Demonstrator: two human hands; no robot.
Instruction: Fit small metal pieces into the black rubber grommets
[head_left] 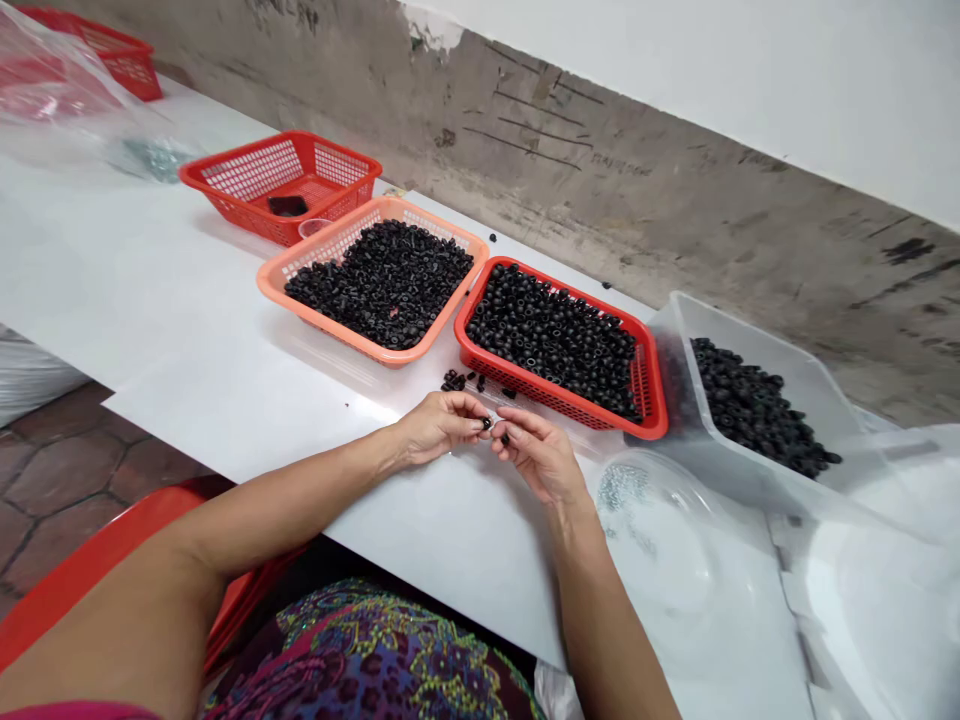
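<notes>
My left hand (442,428) pinches a small black piece (487,424) between thumb and fingertips, above the white table. Close to it, my right hand (541,458) pinches another small black piece (505,439). The fingertips of both hands nearly meet, and something pale and tiny shows between them. Just beyond lies a little cluster of loose black parts (454,380). A red basket (658,410) behind my hands is full of round black parts with holes. Left of it, a peach-coloured basket (274,280) holds smaller black ring-like pieces.
At right stands a clear plastic bin (679,330) with black parts, beside a clear round dish (697,560) holding tiny shiny pieces. Farther left are a red basket (202,180) with a black item inside and a clear plastic bag (67,90). A concrete wall (525,150) borders the table.
</notes>
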